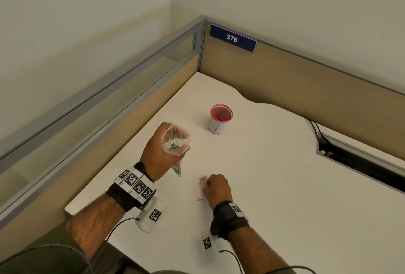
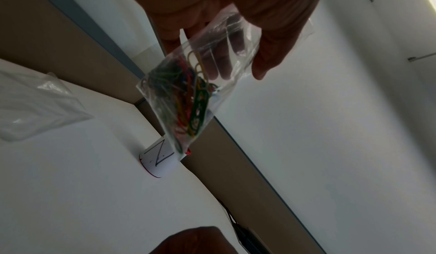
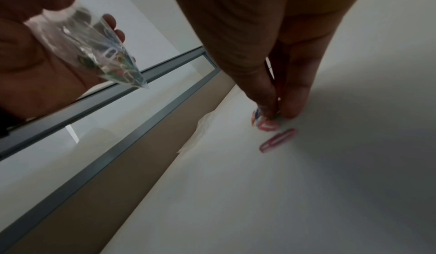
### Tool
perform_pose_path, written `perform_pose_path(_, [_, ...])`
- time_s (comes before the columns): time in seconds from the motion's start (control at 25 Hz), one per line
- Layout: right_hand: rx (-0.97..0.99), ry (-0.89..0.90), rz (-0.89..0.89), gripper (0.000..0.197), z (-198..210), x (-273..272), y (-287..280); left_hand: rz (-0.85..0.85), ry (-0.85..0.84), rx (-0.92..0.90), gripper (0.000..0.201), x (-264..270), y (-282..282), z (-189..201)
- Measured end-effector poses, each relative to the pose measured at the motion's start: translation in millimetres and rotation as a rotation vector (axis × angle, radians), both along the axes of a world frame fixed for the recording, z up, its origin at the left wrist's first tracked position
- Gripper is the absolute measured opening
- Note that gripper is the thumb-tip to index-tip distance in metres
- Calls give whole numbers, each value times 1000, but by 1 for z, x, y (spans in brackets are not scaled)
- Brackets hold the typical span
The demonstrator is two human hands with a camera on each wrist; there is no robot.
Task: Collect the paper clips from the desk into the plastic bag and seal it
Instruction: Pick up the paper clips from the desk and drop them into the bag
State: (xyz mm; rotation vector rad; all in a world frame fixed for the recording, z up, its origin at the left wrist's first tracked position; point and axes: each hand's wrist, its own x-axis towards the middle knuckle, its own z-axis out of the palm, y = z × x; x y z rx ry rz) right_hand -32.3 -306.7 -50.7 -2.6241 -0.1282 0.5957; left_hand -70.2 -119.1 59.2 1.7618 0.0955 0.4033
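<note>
White counter (image 1: 274, 175), cubicle corner. Left hand (image 1: 157, 155) grips plastic bag (image 1: 175, 140), mouth open, part-filled. Right hand (image 1: 217, 188) fingers (image 3: 269, 108) pinch paper clips (image 1: 202, 182) near front edge. Collecting step; next: lift, drop into bag.

Plastic bag (image 2: 188, 82) was held aloft by left hand (image 2: 247, 15) | coloured paper clips (image 2: 186, 99) were seen inside | labelled cup (image 2: 160, 162) was noted on desk (image 2: 70, 192) behind.

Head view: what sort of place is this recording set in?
Most likely an office cubicle: a white desk in a corner of low partition panels, a numbered blue sign reading 376, and a red mesh cup.
</note>
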Motion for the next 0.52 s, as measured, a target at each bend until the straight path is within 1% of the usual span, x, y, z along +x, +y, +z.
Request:
perform_pose_path(0.08, [32,-29,10,20,1,9,2,-2,-5,-7,35,2,7,0])
perform_pose_path(0.16, [27,-95,66,25,1,18,-3,-4,8,-13,38,5,15,0])
perform_pose_path(0.2, [22,-126,130,30,1,22,-4,-7,15,-13,37,7,19,-1])
perform_pose_path(0.28, [14,-144,331,44,-3,24,-2,-6,31,-6,35,11,22,-2])
perform_pose_path(0.36, [-55,-123,553,59,-5,20,3,3,41,8,39,14,24,-2])
perform_pose_path(0.4, [-89,-136,635,63,-7,17,4,2,46,13,43,15,25,-2])
perform_pose_path(0.44, [-106,-161,688,62,-9,14,3,-2,55,16,45,17,26,-2])
perform_pose_path(0.52, [-104,-211,729,48,-8,5,-2,-7,73,20,45,19,26,-2])
